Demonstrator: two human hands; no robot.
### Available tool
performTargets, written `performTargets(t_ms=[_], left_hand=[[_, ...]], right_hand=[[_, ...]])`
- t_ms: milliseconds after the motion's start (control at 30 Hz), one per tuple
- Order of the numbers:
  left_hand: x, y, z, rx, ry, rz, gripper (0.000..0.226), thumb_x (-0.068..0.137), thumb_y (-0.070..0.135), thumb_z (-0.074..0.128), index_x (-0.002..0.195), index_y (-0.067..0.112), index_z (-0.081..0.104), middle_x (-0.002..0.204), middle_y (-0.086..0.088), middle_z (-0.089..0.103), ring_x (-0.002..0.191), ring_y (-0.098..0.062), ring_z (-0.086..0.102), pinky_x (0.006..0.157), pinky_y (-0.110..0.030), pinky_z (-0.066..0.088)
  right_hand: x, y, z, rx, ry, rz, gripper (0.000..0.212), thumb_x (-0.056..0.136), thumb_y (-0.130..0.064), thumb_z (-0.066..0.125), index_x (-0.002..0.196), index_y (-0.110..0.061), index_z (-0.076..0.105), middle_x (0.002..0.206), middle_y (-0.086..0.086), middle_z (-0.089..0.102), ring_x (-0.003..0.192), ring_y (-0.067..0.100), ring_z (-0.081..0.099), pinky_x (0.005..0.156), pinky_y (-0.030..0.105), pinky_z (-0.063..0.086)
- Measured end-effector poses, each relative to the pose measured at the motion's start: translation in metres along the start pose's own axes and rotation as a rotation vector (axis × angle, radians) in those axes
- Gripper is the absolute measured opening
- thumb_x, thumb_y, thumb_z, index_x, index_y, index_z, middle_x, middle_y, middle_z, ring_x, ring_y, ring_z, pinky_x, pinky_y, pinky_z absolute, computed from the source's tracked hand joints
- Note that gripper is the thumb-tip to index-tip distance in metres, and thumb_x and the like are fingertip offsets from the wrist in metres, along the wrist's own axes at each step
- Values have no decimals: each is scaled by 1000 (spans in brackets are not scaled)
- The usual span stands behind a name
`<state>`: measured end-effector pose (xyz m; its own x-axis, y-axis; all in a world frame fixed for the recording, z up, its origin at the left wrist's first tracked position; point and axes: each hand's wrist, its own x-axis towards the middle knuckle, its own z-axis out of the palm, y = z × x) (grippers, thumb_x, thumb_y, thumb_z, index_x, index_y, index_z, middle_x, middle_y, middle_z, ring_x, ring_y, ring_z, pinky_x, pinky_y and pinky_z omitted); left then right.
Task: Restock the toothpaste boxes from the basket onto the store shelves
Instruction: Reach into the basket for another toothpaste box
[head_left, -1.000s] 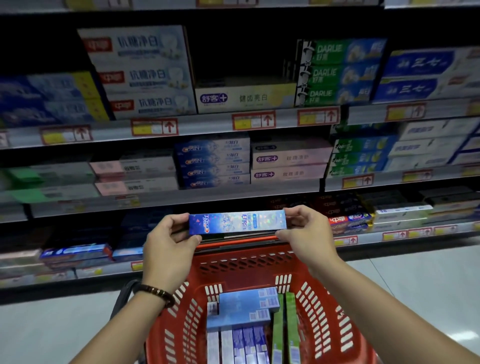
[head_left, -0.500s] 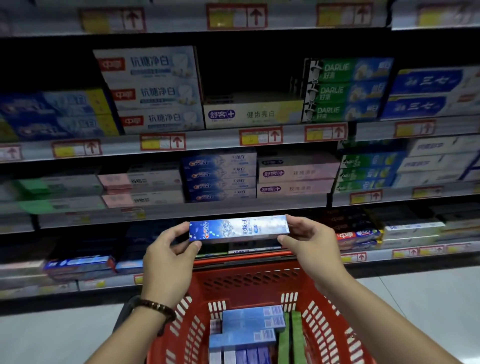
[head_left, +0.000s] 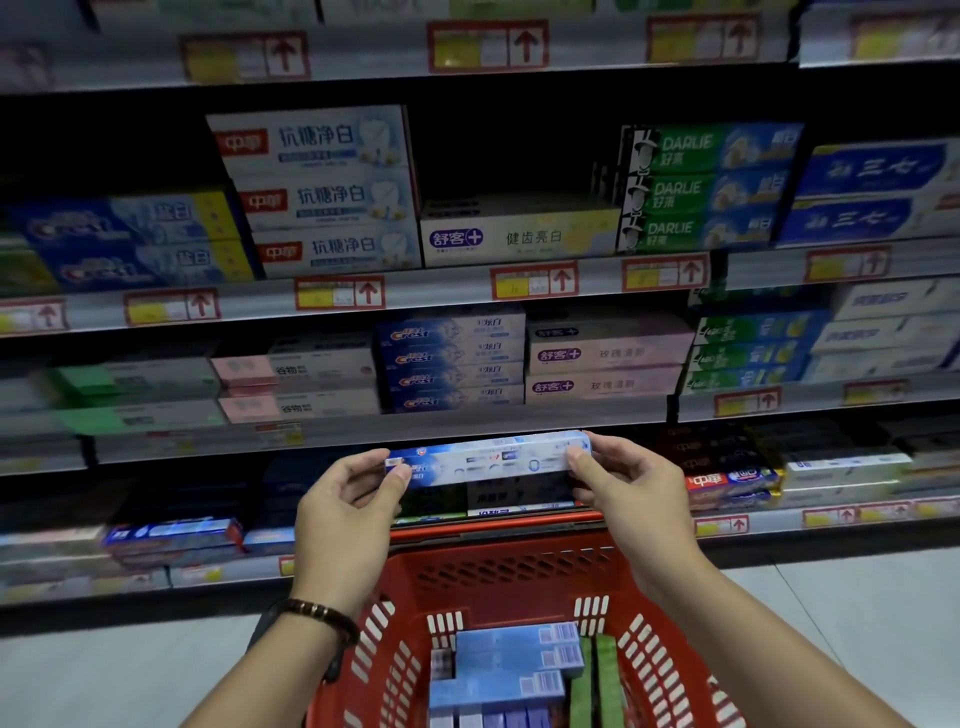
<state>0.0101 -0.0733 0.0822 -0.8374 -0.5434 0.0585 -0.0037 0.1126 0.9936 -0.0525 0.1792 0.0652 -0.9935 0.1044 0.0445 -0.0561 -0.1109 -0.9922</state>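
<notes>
The blue toothpaste box (head_left: 488, 460) hangs level over the far rim of the red basket (head_left: 519, 571), before a lower shelf (head_left: 779, 524), its ends pinched by the left hand (head_left: 345, 512) and right hand (head_left: 631, 493). Not yet shelved; a stack of boxes (head_left: 511, 670) waits in the basket. Against the earlier frame, it shows another face

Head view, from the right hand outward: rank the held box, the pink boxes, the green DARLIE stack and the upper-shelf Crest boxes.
1. The held box: in the right hand, pinched at its right end.
2. The pink boxes: middle shelf, just above.
3. The green DARLIE stack: upper shelf, above and right.
4. The upper-shelf Crest boxes: far left.
</notes>
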Motion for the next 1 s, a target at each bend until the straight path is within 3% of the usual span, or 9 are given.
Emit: performTargets(t_ms=[67, 200, 333, 467, 600, 733, 867, 1000], left_hand=[[0, 0, 1, -44, 12, -8, 17, 91, 19, 79, 107, 19, 72, 96, -4, 79, 93, -21, 76, 74, -21, 61], [1, 2, 4, -152, 15, -70, 19, 90, 18, 79, 107, 12, 72, 92, -6, 80, 90, -19, 78, 89, -41, 62], [3, 6, 7, -321, 17, -161, 19, 90, 14, 79, 104, 4, 71, 91, -13, 79, 98, -31, 77, 92, -45, 61], [3, 6, 6, -261, 44, -148, 18, 90, 23, 80, 98, 7, 76, 95, -8, 79, 86, -20, 78, 83, -37, 64], [3, 5, 6, -176, 33, -112, 22, 89, 33, 80, 97, 12, 79, 89, -3, 80, 80, -21, 78, 82, -38, 62], [2, 7, 6, -109, -10, -84, 16, 87, 14, 82, 102, 16, 77, 89, -1, 81, 79, -16, 78, 84, -37, 62], [4, 6, 6, -107, -4, -55, 21, 89, 7, 79, 105, 20, 74, 93, -2, 80, 82, -15, 78, 76, -27, 62], [7, 4, 4, -111, -1, -9, 35, 91, 4, 76, 119, 24, 69, 96, 5, 77, 84, -12, 78, 74, -22, 62]], right_hand=[[0, 0, 1, 33, 8, 12, 15, 93, -17, 80, 108, -19, 78, 97, -2, 82, 98, 16, 79, 86, 36, 64], [2, 0, 4, 82, 27, 20, 17, 91, -16, 82, 107, -12, 78, 98, 6, 81, 99, 22, 79, 90, 41, 63], [3, 0, 4, 77, 25, -1, 21, 91, -16, 83, 111, -11, 78, 99, 6, 82, 98, 23, 79, 87, 39, 62], [6, 0, 4, 17, 14, -18, 24, 91, -11, 83, 114, -14, 78, 100, 0, 82, 96, 18, 79, 83, 36, 63], [9, 1, 5, -11, 54, -31, 20, 91, -11, 82, 111, -11, 79, 95, -1, 82, 91, 18, 80, 80, 34, 63], [8, 0, 5, 11, 77, -26, 17, 91, -12, 83, 107, -11, 79, 94, 1, 82, 90, 17, 80, 79, 31, 63], [8, 0, 6, 33, 55, -18, 35, 92, -7, 81, 125, -14, 73, 103, 3, 82, 94, 17, 80, 82, 35, 64], [9, -2, 10, -48, 27, -61, 38, 94, -6, 79, 131, -12, 73, 106, 0, 81, 95, 13, 79, 86, 35, 64]])
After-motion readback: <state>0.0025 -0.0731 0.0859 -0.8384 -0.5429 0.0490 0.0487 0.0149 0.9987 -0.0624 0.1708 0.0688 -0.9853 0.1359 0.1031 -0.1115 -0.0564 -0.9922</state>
